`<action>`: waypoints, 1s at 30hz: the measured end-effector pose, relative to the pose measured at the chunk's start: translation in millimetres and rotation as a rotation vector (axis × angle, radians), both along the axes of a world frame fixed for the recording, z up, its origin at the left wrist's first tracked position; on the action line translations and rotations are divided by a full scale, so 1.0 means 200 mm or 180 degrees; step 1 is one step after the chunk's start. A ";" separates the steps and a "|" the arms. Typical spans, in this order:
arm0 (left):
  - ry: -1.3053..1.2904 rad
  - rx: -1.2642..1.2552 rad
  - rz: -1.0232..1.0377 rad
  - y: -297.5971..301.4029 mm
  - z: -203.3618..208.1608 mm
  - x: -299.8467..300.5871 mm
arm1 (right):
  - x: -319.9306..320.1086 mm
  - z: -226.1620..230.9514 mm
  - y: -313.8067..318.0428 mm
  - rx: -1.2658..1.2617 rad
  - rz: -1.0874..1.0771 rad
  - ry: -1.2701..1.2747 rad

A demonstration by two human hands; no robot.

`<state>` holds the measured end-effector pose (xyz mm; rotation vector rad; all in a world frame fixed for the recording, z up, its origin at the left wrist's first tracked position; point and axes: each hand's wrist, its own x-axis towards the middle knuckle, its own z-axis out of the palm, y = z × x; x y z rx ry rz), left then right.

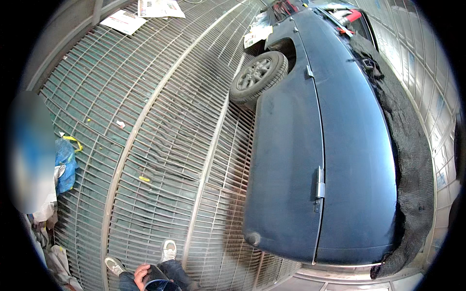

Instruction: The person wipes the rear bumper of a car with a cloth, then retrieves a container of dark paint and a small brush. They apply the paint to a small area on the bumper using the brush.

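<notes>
At the lower edge, the fingers of my left hand [140, 276] curl against the side of a dark, round thing with a glossy bluish top [162, 285]. Its kind cannot be made out, and the frame cuts off its lower part. My right hand does not show. Behind the held thing are my blue trouser legs and two light shoes [169, 250] on the metal floor grating [160, 213]. To the right stands a dark blue vehicle [286, 160], its smooth side panels split by a long seam. A silver handle-like fitting [319, 183] sits on that seam.
A wheel [255, 75] projects from the vehicle's side. Dark mesh cloth [412, 179] lies along its far side, beside a pale wall. Paper sheets [124, 22] rest at the far left. Blue plastic [66, 165] and crumpled paper lie at the left edge, near a blurred patch.
</notes>
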<state>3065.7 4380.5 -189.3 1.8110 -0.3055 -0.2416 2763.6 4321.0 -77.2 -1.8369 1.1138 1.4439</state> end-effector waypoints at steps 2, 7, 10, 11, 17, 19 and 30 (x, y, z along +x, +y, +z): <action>0.0004 -0.0010 0.0062 0.08 -0.01 0.03 | 0.02 0.00 0.04 0.0002 0.0081 0.0052; 0.0016 -0.0022 0.0228 0.33 -0.04 0.11 | 0.08 -0.01 0.15 0.0010 0.0329 0.0194; 0.0014 -0.0010 0.0313 0.49 -0.03 0.17 | 0.12 -0.02 0.22 0.0007 0.0468 0.0251; 0.0012 -0.0020 0.0350 0.53 -0.03 0.19 | 0.14 -0.03 0.25 0.0002 0.0528 0.0269; 0.0069 -0.0045 0.0533 0.79 0.01 0.31 | 0.23 -0.04 0.34 -0.0001 0.0815 0.0404; 0.0065 -0.0047 0.0529 0.85 0.03 0.36 | 0.28 -0.05 0.39 0.0000 0.0856 0.0481; -0.0109 0.0069 0.0544 1.15 0.36 0.60 | 0.38 0.30 0.37 0.1376 -0.1191 -0.1781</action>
